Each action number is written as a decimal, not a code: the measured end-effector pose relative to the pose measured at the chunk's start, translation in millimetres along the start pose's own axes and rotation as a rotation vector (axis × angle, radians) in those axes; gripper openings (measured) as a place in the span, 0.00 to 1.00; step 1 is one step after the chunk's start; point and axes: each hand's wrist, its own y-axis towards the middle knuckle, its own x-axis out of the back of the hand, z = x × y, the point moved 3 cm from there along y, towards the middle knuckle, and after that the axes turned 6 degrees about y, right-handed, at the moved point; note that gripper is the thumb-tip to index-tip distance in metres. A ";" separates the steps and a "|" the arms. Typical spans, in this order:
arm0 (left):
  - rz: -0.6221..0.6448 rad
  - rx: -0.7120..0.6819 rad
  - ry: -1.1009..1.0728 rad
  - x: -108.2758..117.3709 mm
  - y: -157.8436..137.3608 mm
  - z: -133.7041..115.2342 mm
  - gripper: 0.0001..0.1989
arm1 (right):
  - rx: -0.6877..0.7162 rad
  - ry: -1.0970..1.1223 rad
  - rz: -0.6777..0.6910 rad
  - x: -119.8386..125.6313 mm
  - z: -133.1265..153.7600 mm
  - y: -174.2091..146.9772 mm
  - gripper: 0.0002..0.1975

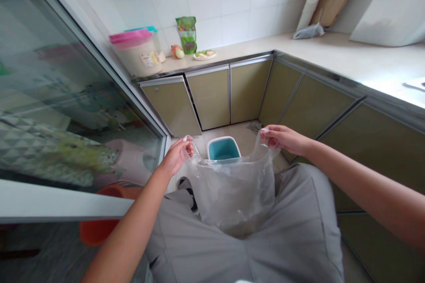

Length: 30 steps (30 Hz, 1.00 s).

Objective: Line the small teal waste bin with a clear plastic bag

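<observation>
Fingers [272, 134], how are they?
Together, clamped: the left hand [177, 154] on one top corner of the clear bag [232, 192], the right hand [286, 139] on the other.
And the bag?
One, spread between both hands over grey trousers [305, 221].
Other counts?
One teal bin [223, 150] just beyond, one green pouch [186, 35] and one plate [201, 58] on the counter [335, 51].

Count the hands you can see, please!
2: the left hand holds one upper side of the clear bag, and the right hand holds the other upper side.
</observation>
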 end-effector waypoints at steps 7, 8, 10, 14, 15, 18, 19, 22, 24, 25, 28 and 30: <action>0.016 0.207 0.006 15.7 12.7 67.2 0.12 | -0.143 0.014 -0.019 -5.9 -57.3 16.2 0.17; 0.016 0.239 0.001 17.4 17.5 78.7 0.13 | -0.164 0.023 -0.020 -6.9 -67.3 22.6 0.16; -0.007 0.306 -0.009 21.1 28.8 103.5 0.13 | -0.213 0.045 -0.040 -8.0 -91.2 38.8 0.14; -0.098 0.475 -0.001 31.3 51.3 159.7 0.16 | -0.401 0.073 -0.173 -7.5 -153.0 76.4 0.12; -0.124 0.517 0.007 35.4 55.3 174.4 0.16 | -0.453 0.064 -0.211 -7.5 -168.4 84.9 0.11; -0.198 0.600 0.019 51.4 63.0 215.5 0.16 | -0.533 -0.021 -0.283 -8.3 -203.2 106.3 0.09; -0.220 0.622 0.021 57.6 64.5 227.4 0.15 | -0.538 -0.065 -0.286 -8.9 -210.7 112.1 0.08; -0.309 0.677 0.042 76.0 69.1 254.6 0.12 | -0.524 -0.286 -0.238 -11.5 -223.9 127.7 0.10; -0.376 0.688 0.055 85.8 73.7 265.0 0.12 | -0.473 -0.482 -0.182 -14.5 -226.6 138.6 0.12; -0.397 0.689 0.055 89.2 76.7 268.2 0.12 | -0.443 -0.566 -0.157 -16.5 -226.7 144.5 0.12; -0.399 0.685 0.037 94.1 87.8 271.8 0.12 | -0.367 -0.704 -0.133 -22.6 -223.0 162.6 0.12; -0.372 0.653 0.009 94.2 96.9 269.4 0.12 | -0.336 -0.741 -0.149 -24.9 -218.2 173.0 0.11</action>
